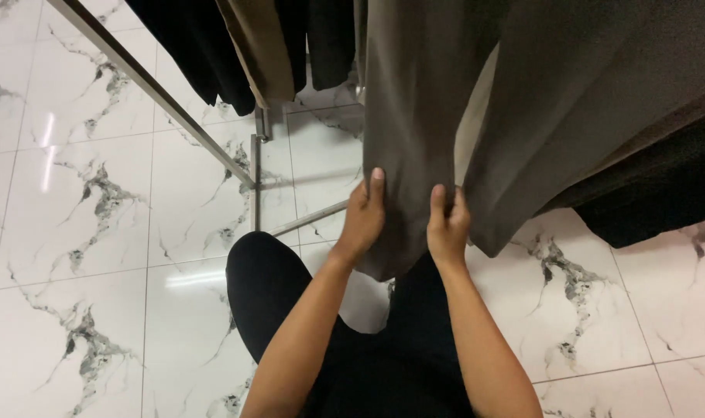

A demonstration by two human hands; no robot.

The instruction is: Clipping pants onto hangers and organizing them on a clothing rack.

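You are gripping the grey trouser leg [406,116] with both hands: left hand [362,220] pinching its left edge, right hand [447,224] clutching its right edge.

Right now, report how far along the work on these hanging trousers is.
Done: several garments hang on the metal rack. In hand: the left hand and right hand both grip the hem of a grey-brown trouser leg. Left: the pictures show nothing to tell what remains.

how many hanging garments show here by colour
Counting only pieces that can be told apart:
grey-brown trousers, gripped by left hand and right hand: 2
black garments: 3
tan garment: 1
Total: 6
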